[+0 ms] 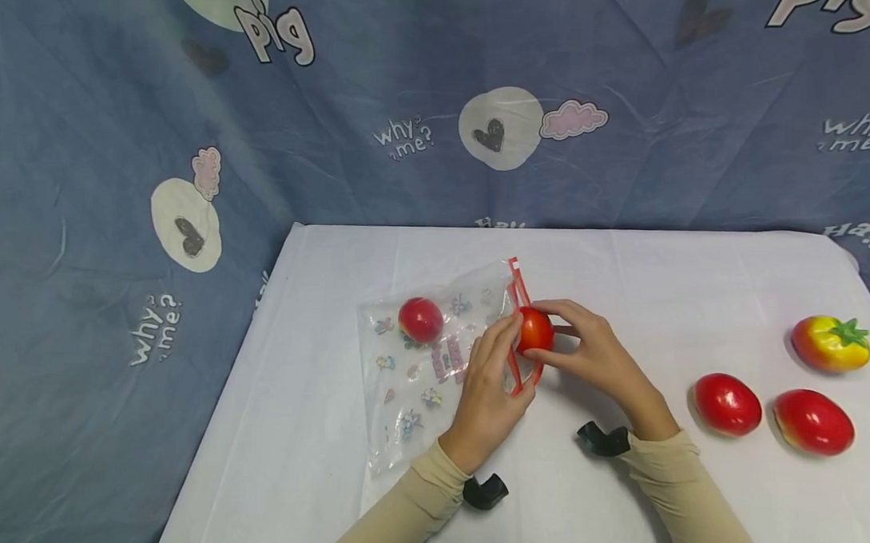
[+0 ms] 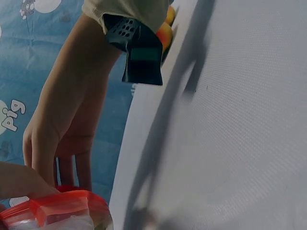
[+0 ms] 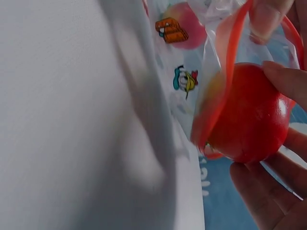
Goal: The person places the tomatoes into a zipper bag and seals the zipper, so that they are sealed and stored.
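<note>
In the head view my right hand (image 1: 594, 349) grips a glossy red tomato (image 1: 536, 331) between thumb and fingers, at the mouth of a clear zip bag (image 1: 394, 398). Part of the tomato sits inside the red-edged opening, as the right wrist view also shows. My left hand (image 1: 484, 397) pinches the red zip edge (image 2: 72, 201) of the bag. Another red, round fruit (image 1: 420, 320) lies inside the bag, which has small cartoon prints on it. The far side of the tomato is hidden by the bag edge and the fingers.
Right of the hands on the white table (image 1: 296, 323) lie a red oval fruit (image 1: 727, 404), a second red oval fruit (image 1: 813, 422) and a red-yellow tomato (image 1: 831, 344) with a green leafy top. A blue printed cloth (image 1: 413, 63) hangs behind the table.
</note>
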Motion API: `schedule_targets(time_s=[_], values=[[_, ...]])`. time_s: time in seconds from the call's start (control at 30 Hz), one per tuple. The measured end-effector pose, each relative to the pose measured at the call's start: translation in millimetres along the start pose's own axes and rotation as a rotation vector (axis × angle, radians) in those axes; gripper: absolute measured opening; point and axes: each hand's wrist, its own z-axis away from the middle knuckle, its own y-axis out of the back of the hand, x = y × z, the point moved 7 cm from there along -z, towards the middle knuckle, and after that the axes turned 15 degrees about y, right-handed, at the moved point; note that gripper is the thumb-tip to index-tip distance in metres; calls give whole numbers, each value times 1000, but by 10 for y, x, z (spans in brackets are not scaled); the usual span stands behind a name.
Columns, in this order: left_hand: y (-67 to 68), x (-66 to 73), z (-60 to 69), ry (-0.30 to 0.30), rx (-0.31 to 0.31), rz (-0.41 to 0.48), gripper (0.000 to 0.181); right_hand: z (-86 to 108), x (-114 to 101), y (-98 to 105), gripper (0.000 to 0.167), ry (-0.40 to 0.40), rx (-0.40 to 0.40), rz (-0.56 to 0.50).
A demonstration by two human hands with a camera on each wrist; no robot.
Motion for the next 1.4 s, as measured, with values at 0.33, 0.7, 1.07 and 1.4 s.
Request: schedule_targets(time_s=[0.33,0.7,1.07,1.4], values=[[-10,12,13,-31,9,3,85,-120,51,-196,59,5,-34,-29],[-26,14,15,-41,-21,19,89,-235,113,-380,43,1,-89,-36],[-31,10,21,-26,-18,20,92,-285,158,-505,54,-17,-154,47],[-33,2,23,-23,-24,17,89,-268,153,-451,56,-16,-164,25]])
